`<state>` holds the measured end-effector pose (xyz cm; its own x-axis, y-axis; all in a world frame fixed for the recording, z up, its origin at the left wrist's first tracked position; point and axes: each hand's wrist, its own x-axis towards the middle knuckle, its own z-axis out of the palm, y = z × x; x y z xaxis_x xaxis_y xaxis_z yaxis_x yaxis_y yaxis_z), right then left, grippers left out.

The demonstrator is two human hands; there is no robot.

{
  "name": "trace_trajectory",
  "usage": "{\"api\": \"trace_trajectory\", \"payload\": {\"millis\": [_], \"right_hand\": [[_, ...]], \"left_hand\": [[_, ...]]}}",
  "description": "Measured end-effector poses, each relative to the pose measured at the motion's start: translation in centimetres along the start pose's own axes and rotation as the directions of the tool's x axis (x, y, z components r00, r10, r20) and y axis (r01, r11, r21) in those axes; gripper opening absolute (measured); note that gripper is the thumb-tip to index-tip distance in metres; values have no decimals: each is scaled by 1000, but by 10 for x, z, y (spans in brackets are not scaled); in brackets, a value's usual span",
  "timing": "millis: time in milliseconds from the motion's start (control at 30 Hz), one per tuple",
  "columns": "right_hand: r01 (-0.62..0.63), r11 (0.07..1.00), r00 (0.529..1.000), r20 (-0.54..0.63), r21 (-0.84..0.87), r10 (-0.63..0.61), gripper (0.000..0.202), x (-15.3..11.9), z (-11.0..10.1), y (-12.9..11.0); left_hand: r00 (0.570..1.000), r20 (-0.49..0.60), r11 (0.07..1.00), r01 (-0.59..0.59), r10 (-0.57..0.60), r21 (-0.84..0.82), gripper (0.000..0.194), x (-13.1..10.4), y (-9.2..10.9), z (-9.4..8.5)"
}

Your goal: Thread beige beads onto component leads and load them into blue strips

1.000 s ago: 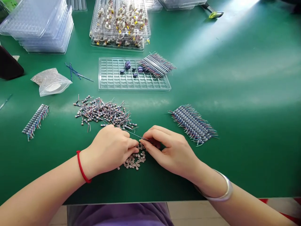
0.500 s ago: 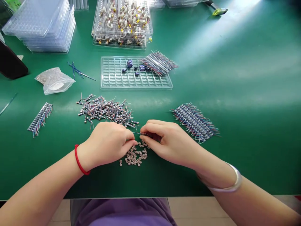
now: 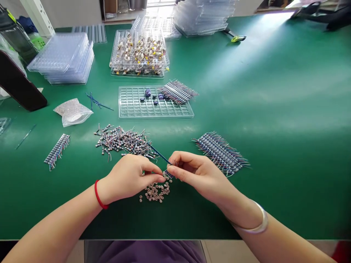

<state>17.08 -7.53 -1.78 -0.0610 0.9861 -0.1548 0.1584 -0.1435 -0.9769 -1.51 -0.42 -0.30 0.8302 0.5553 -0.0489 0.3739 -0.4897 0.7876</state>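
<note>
My right hand (image 3: 196, 173) pinches a thin dark-blue strip (image 3: 159, 152) between thumb and fingertips. The strip slants up and left toward a heap of small wired components (image 3: 123, 140). Fine wires show at the right fingertips. My left hand (image 3: 134, 178) is closed in a pinch just left of the right one; what lies between its fingertips is too small to make out. Small dark pieces show between the two hands. Below the fingertips lie several small round pale discs (image 3: 157, 191), loose on the green table (image 3: 274, 146).
Rows of wired components (image 3: 222, 153) lie at right, with a shorter row (image 3: 57, 151) at left. Behind stand a clear gridded tray (image 3: 134, 109), a plastic bag (image 3: 75, 113), filled trays (image 3: 139, 54) and stacked trays (image 3: 65, 58). A dark phone-like slab (image 3: 20, 84) leans at far left.
The camera view has tilted up, showing more of the table's back. The blue strip now angles up and left from my right fingertips, and the hands sit slightly apart.
</note>
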Motion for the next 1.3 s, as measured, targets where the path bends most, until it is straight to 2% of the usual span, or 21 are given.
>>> {"api": "trace_trajectory", "payload": {"millis": [333, 500, 700, 767, 800, 867, 900, 967, 1033, 1133, 1233, 1300], "right_hand": [[6, 993, 999, 42, 120, -11, 28, 0, 2, 3], [-84, 958, 995, 84, 275, 63, 27, 3, 1, 5], [-224, 893, 965, 220, 391, 145, 31, 7, -5, 12], [-215, 905, 970, 186, 368, 155, 33, 8, -7, 12], [-195, 920, 978, 142, 339, 155, 34, 8, -9, 12], [-136, 958, 991, 30, 251, 132, 32, 9, -11, 11], [-105, 975, 994, -12, 197, 110, 31, 9, -12, 11], [-36, 996, 998, -55, 83, 41, 28, 9, -12, 11], [52, 998, 997, -49, -41, -54, 24, 9, -12, 11], [147, 974, 988, -19, -172, -153, 17, 9, -10, 10], [115, 974, 993, -7, -194, -119, 16, 9, -13, 11], [68, 974, 997, -13, -216, -73, 19, 9, -17, 12]], "left_hand": [[999, -14, 995, 44, -45, -88, 9, 1, 1, -1], [996, -58, 982, 53, -64, -179, 9, -1, 1, -2], [977, 106, 900, 212, -185, -380, 12, 0, 1, -5], [977, 84, 915, 213, -196, -343, 13, 0, -1, -9], [979, 25, 936, 199, -200, -289, 13, 1, -4, -11], [964, -171, 974, 180, -202, -136, 14, 1, -10, -16], [941, -276, 980, 185, -197, -70, 18, 1, -12, -18], [897, -397, 980, 198, -196, -35, 32, 2, -16, -20], [914, -353, 978, 167, -200, -124, 39, 2, -15, -19], [961, -246, 979, 84, -129, -188, 20, 1, -9, -14], [969, -242, 997, 33, -48, -65, 18, 1, -7, -8], [983, -182, 997, -20, 32, 68, 15, 0, -9, -4]]}}
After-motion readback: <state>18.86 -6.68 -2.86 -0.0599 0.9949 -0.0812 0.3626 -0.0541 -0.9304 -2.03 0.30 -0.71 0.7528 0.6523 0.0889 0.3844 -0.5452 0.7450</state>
